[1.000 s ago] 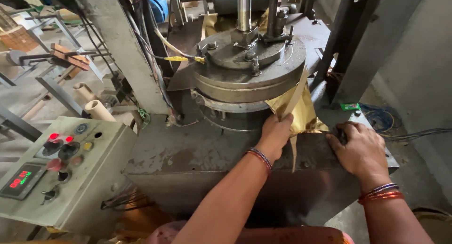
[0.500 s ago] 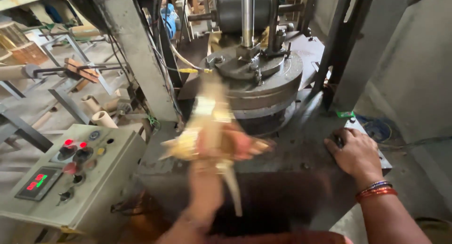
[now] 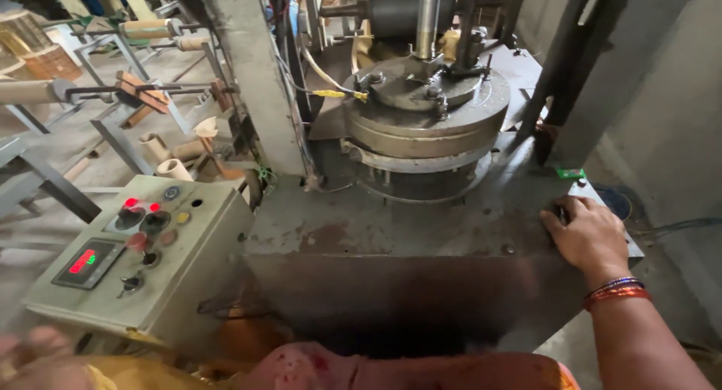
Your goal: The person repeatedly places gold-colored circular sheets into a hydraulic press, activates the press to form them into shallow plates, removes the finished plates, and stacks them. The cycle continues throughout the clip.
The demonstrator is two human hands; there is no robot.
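1. Head view, centre: press machine with a round stacked metal die (image 3: 425, 127) in the upper middle of the frame, a vertical steel shaft (image 3: 427, 18) rising out of its top plate.
2. Machine bed (image 3: 391, 224): flat, rust-stained steel plate across the middle of the frame, bare in front of the die.
3. Right hand (image 3: 590, 236): at the right edge of the bed, middle right of the frame, palm down, fingers curled over a small dark control at the plate's corner; the control itself is mostly hidden under the fingers. Bangles (image 3: 617, 291) of red and blue sit on the wrist below it.
4. Left hand (image 3: 34, 352): lower left corner of the frame, heavily blurred, next to a blurred yellow-gold sheet (image 3: 143, 375) along the bottom edge. Whether the hand is open or closed on that sheet cannot be told.
5. Control box (image 3: 150, 262): grey cabinet at the left of the bed, carrying red lamps, dark push-buttons and a lit red digital display (image 3: 83, 261).
6. Background, upper left of the frame: metal racks holding cardboard roll cores (image 3: 171, 168).
7. Small green object (image 3: 570, 173): lying on the bed above the right hand, apart from it.
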